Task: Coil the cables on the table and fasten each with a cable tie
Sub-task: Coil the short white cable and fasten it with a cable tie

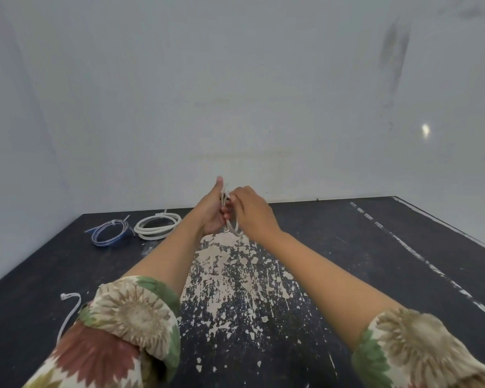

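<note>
Both arms reach out over the black table [347,270]. My left hand [212,212] grips a small coil of white cable [233,226], thumb pointing up, with the coil's lower loop hanging below the fist. My right hand [252,212] pinches the top of the same coil, where a thin white strip, apparently a cable tie, shows between the fingers. On the table to the far left lie a blue cable coil [111,233] and a white cable coil [157,226], each bound with a white tie. A loose white cable tie [69,312] lies near my left sleeve.
The tabletop has a patch of worn pale paint [233,284] down the middle and a pale scuffed line [420,256] along the right. A grey-white wall [235,93] stands close behind the table and at the left.
</note>
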Tool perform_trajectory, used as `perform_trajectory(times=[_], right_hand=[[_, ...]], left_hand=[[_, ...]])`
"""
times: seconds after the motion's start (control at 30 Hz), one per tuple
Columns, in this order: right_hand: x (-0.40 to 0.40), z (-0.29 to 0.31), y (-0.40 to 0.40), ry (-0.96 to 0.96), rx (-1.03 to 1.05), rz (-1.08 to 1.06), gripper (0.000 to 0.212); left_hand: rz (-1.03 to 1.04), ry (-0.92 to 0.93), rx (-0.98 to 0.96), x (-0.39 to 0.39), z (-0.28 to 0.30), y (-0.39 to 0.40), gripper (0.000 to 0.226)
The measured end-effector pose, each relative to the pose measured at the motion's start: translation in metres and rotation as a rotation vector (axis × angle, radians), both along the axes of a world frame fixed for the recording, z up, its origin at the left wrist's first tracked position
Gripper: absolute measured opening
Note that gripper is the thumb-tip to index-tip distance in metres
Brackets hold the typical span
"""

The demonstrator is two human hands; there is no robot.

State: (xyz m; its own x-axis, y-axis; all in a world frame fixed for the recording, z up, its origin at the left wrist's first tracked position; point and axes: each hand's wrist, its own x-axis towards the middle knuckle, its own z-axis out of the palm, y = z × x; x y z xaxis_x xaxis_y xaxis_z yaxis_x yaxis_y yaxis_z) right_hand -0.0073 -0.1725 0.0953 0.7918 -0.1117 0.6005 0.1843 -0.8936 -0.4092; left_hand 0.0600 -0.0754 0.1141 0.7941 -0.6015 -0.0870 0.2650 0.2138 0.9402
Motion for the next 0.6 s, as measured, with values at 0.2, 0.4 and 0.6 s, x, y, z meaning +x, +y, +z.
perform_trajectory(times=[0.2,0.4,0.6], right_hand=[[-0.017,-0.017,0.021,-0.107,-0.201,0.031,0.036],[-0.02,-0.046,-0.014,0.182,-0.184,0.114,0.031],[-0.028,-0.063,-0.086,0.521,0.085,0.117,0.046]], left_hand=[[0.083,-0.028,-0.027,0.001,0.004,-0.001,0.031],[0.033,0.124,-0.41,0.014,0.017,0.012,0.043],[-0.064,0.069,-0.379,0.022,0.031,0.048,0.052]])
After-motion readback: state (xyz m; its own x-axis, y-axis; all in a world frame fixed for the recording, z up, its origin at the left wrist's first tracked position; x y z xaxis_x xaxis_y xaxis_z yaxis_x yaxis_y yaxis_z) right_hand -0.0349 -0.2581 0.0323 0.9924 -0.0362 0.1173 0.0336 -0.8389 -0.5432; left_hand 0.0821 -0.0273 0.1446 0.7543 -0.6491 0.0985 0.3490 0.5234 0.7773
